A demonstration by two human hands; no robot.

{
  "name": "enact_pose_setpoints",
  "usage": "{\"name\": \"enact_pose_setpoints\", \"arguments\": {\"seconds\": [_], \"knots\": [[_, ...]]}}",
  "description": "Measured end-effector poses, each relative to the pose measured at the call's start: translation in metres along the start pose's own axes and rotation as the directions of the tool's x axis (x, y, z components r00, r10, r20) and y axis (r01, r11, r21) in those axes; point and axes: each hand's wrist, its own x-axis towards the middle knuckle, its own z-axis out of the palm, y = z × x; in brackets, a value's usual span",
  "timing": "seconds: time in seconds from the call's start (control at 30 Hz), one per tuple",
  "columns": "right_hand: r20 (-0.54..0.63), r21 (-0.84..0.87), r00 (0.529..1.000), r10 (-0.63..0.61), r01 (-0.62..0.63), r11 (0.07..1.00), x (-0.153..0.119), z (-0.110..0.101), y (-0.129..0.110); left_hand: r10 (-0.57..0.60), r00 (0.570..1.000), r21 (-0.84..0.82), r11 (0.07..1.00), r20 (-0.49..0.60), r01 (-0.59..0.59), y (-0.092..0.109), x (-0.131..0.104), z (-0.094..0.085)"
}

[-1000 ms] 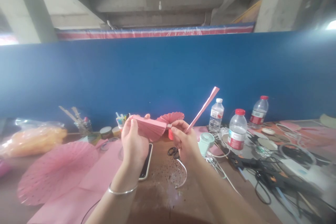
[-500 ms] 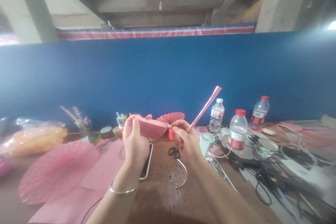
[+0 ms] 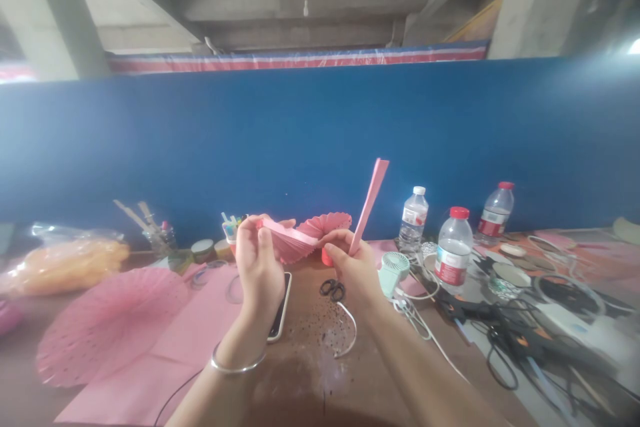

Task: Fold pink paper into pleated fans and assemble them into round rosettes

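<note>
My left hand (image 3: 260, 267) is wrapped round one end of a pleated pink paper piece (image 3: 290, 242) above the table. The fingertips of my right hand (image 3: 353, 260) pinch the far end of that piece. A folded pink strip (image 3: 371, 203) sticks up from my right hand, held between its fingers. Behind the hands stands an opened pink paper fan (image 3: 327, 223), with a small red object (image 3: 327, 257) below it. Black-handled scissors (image 3: 333, 290) lie under my right hand. A phone (image 3: 281, 307) is partly hidden by my left hand.
A large pink pleated disc (image 3: 110, 327) lies on pink sheets (image 3: 200, 320) at the left. Bottles (image 3: 453, 253), a mint handheld fan (image 3: 393, 272) and tangled cables (image 3: 505, 340) crowd the right. A blue partition (image 3: 290, 140) rises behind the table (image 3: 300, 387).
The folded strip has swung left and more upright. My right hand has shifted slightly left, and its fingertips now sit against the end of the pleated piece. The scissors show more fully.
</note>
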Motion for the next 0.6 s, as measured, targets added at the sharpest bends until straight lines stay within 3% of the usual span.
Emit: {"name": "enact_pose_setpoints", "arguments": {"seconds": [0.2, 0.3, 0.37, 0.47, 0.6], "knots": [[0.008, -0.114, 0.999, -0.051, 0.051, 0.992, -0.002, 0.001, -0.002, 0.018, 1.0, -0.006, 1.0, 0.002, -0.018, 0.002, -0.003, 0.004], [0.014, -0.089, 0.999, -0.038, 0.039, 0.995, -0.002, 0.002, -0.004, 0.065, 0.994, 0.065, 0.995, 0.082, -0.071, 0.005, -0.005, 0.003], [0.039, -0.06, 0.999, 0.007, -0.005, 0.998, -0.002, 0.002, -0.008, 0.108, 0.975, 0.157, 0.978, 0.192, -0.139, 0.005, -0.006, 0.0], [0.098, -0.029, 0.99, 0.106, -0.103, 0.994, -0.003, 0.002, -0.018, 0.206, 0.878, 0.29, 0.89, 0.432, -0.351, 0.003, -0.006, -0.006], [0.192, 0.06, 0.928, 0.319, -0.336, 0.94, -0.007, 0.001, -0.03, 0.276, 0.662, 0.33, 0.696, 0.696, -0.638, 0.002, -0.006, -0.011]]}}
